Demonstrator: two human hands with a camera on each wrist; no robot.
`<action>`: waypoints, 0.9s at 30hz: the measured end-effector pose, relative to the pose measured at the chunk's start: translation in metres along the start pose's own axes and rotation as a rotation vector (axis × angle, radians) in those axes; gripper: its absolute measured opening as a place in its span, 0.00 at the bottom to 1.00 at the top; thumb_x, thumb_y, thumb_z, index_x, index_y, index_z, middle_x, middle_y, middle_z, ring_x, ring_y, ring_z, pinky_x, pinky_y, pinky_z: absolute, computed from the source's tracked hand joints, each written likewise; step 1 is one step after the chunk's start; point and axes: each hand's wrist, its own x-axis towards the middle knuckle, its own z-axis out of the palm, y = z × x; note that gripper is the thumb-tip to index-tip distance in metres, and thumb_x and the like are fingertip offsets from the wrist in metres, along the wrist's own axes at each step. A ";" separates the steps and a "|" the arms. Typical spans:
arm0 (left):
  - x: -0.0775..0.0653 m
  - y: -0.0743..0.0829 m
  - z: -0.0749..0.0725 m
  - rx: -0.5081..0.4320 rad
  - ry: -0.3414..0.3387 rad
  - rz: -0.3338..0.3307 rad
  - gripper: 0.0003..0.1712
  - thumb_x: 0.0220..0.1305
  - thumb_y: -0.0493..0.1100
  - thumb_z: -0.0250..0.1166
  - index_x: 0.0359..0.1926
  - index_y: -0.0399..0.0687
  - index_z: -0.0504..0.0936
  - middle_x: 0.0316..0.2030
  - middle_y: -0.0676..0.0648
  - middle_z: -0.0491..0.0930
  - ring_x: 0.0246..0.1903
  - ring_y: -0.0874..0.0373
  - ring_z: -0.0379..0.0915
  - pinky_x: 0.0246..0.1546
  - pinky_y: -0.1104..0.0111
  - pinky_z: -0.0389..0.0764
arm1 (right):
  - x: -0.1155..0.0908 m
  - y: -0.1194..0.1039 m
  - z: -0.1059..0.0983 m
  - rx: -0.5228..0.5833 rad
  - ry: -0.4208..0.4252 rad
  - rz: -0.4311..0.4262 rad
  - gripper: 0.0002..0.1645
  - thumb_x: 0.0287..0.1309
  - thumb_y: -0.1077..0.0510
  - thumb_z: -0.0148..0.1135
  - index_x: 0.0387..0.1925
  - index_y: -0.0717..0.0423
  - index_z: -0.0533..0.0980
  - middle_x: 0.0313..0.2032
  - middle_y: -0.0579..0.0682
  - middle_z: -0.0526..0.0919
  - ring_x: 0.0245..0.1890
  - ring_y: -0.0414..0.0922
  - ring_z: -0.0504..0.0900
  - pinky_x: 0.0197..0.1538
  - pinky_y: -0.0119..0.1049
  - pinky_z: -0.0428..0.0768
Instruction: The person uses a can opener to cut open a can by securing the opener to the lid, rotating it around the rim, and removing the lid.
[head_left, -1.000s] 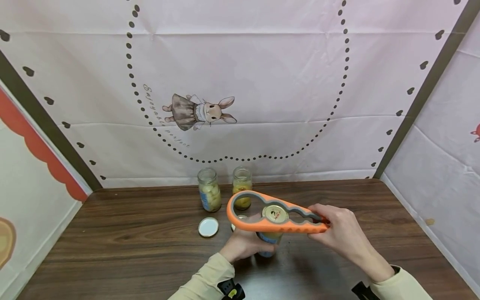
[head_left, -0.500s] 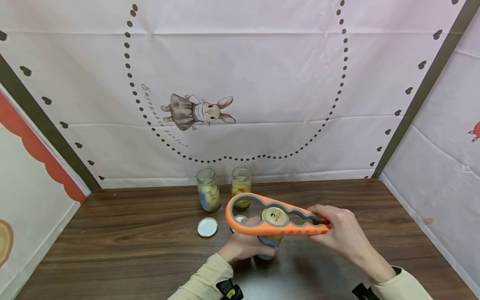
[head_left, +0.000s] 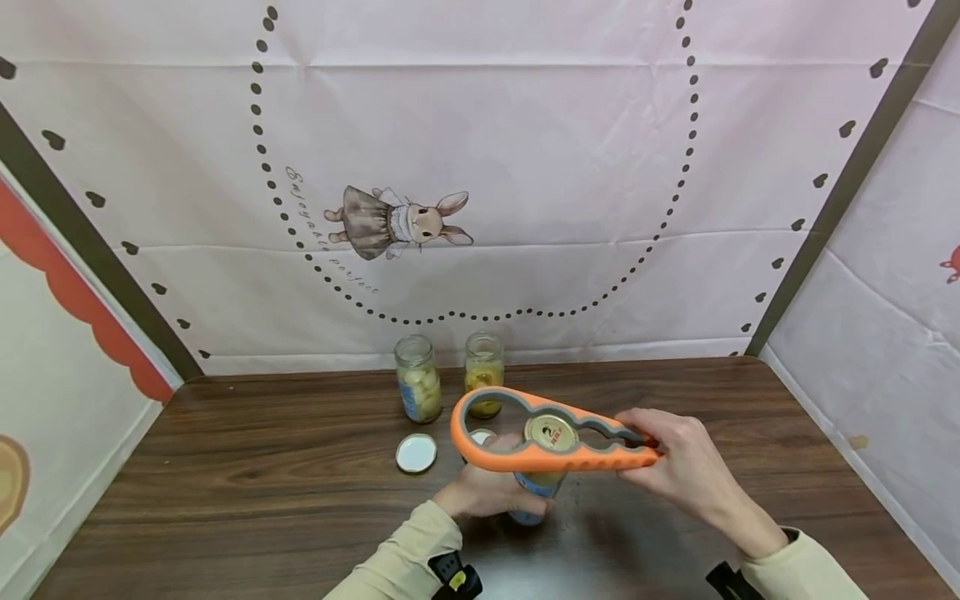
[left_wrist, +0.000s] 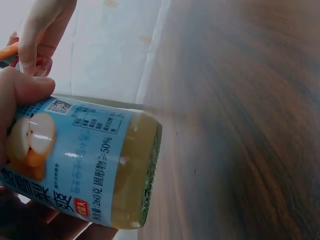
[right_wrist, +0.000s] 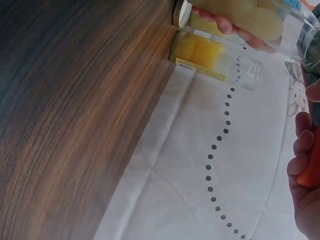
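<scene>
A glass jar (left_wrist: pixel 75 160) with a blue label and pale fruit is gripped by my left hand (head_left: pixel 483 490). In the head view it tilts, its base leaning toward me. An orange jar opener (head_left: pixel 517 457) with a grey scalloped inner edge lies around the jar's gold lid (head_left: pixel 551 432). My right hand (head_left: pixel 684 454) holds the opener's handle ends at the right. In the right wrist view, the jar's lidded end is at the right edge beside the orange handle (right_wrist: pixel 311 167). Much of the jar's body is hidden behind the opener and my left hand in the head view.
Two lidless glass jars stand at the table's back edge: one with pale pieces (head_left: pixel 420 387), one with yellow fruit (head_left: pixel 483 367). A loose lid (head_left: pixel 416 454) lies white side up on the wooden table (head_left: pixel 262 483); another lid (head_left: pixel 481 436) is partly hidden behind the opener.
The jar's base has swung slightly left and toward me, with my left wrist shifting the same way. The opener sits a touch lower; my right hand keeps its hold almost unmoved.
</scene>
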 end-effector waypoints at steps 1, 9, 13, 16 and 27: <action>0.000 0.000 0.000 0.007 -0.005 0.008 0.39 0.47 0.25 0.70 0.64 0.37 0.70 0.57 0.40 0.75 0.56 0.58 0.72 0.58 0.65 0.70 | 0.000 0.001 0.000 0.009 -0.001 -0.004 0.25 0.28 0.70 0.76 0.35 0.51 0.81 0.24 0.36 0.76 0.19 0.29 0.64 0.21 0.21 0.65; 0.001 0.002 0.000 0.155 -0.002 0.029 0.45 0.47 0.29 0.73 0.68 0.50 0.68 0.60 0.50 0.73 0.59 0.60 0.68 0.60 0.64 0.68 | 0.002 0.005 -0.001 0.051 -0.003 -0.052 0.23 0.32 0.68 0.74 0.36 0.51 0.80 0.25 0.36 0.76 0.19 0.29 0.64 0.21 0.20 0.65; 0.001 0.002 0.000 0.189 0.014 0.047 0.44 0.47 0.30 0.74 0.67 0.50 0.69 0.59 0.51 0.75 0.58 0.60 0.69 0.59 0.65 0.69 | 0.003 0.008 -0.001 0.066 0.000 -0.081 0.18 0.38 0.64 0.74 0.36 0.51 0.80 0.25 0.36 0.77 0.19 0.28 0.65 0.21 0.20 0.66; 0.001 0.001 0.000 0.184 0.025 0.059 0.43 0.47 0.30 0.74 0.65 0.50 0.70 0.57 0.51 0.76 0.56 0.61 0.71 0.58 0.65 0.71 | 0.005 0.009 -0.001 0.062 -0.006 -0.090 0.12 0.48 0.54 0.74 0.35 0.50 0.80 0.25 0.36 0.77 0.19 0.28 0.66 0.21 0.20 0.67; 0.004 -0.002 -0.002 0.078 -0.060 0.128 0.49 0.50 0.28 0.71 0.72 0.45 0.59 0.67 0.47 0.64 0.65 0.56 0.60 0.64 0.62 0.64 | 0.009 0.015 -0.001 0.066 -0.026 -0.101 0.18 0.61 0.38 0.59 0.32 0.46 0.78 0.22 0.32 0.71 0.18 0.28 0.63 0.20 0.20 0.64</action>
